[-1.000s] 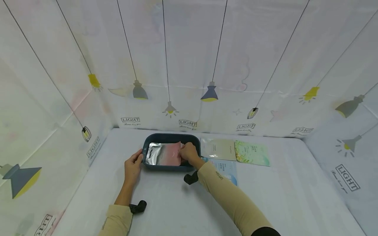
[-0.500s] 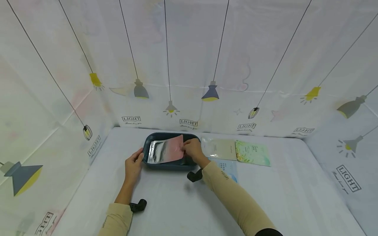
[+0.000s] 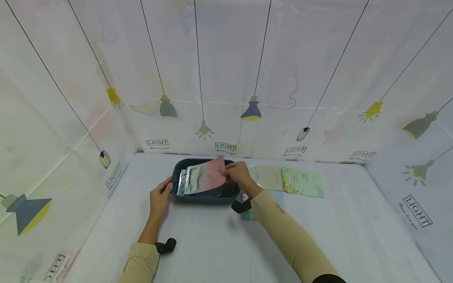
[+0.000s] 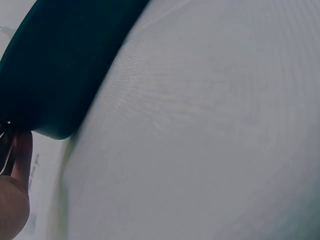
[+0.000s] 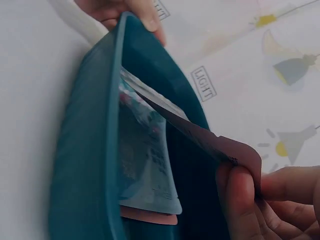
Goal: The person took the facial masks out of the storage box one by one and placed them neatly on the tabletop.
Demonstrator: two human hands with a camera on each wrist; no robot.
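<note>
A dark teal plastic bin stands on the white table near the back wall. My left hand holds its left end, thumb and fingers at the rim. Between thumb and fingers, my right hand pinches one edge of a pink and silver foil mask packet, raised and tilted over the bin. Beneath it, a bluish flowered packet lies inside, with a pink edge showing under that one in the right wrist view. The left wrist view catches only the bin's outer wall and part of my left hand.
Right of the bin lie a beige packet and a green flowered packet, side by side. A light blue packet in front of them is mostly hidden by my right arm. The lamp-printed cloth wall borders the table.
My right hand has lifted the pink packet and drawn it to the right, uncovering the bluish packet below. My left hand has stayed at the bin's left end.
</note>
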